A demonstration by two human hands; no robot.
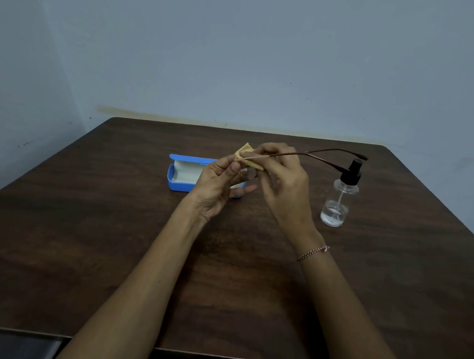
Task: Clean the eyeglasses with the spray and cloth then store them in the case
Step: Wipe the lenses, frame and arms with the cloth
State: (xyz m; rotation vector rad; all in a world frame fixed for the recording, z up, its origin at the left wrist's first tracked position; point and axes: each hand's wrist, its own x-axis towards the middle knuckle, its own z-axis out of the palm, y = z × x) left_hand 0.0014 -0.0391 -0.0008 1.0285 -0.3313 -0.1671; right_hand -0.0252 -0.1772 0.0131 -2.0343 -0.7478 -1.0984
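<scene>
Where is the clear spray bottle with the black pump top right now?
In the head view, the clear spray bottle with the black pump top stands upright on the dark wooden table, right of the person's right hand, untouched.

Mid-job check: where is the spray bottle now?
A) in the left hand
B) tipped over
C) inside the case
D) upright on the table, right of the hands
D: the spray bottle stands upright on the table, untouched, right of the right hand.
</scene>
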